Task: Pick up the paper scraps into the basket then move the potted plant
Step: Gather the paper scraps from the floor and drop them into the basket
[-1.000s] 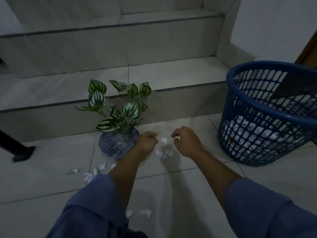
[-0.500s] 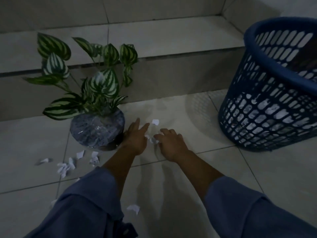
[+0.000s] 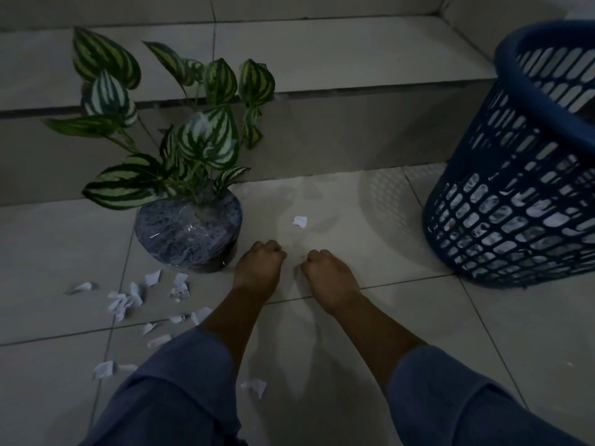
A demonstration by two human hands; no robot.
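Scrap pickup partway done, plant not yet moved

Both hands, left hand point(image 3: 259, 265) and right hand point(image 3: 325, 272), are clenched on the floor point(image 3: 370, 365), apparently around paper scraps, though the palms are hidden. Many paper scraps point(image 3: 124, 300) lie left of the potted plant point(image 3: 188, 235), which stands by the step; the basket point(image 3: 502, 201) already holds paper.

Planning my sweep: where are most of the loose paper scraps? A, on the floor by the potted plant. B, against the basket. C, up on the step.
A: the paper scraps cluster on the floor just left of and in front of the potted plant.
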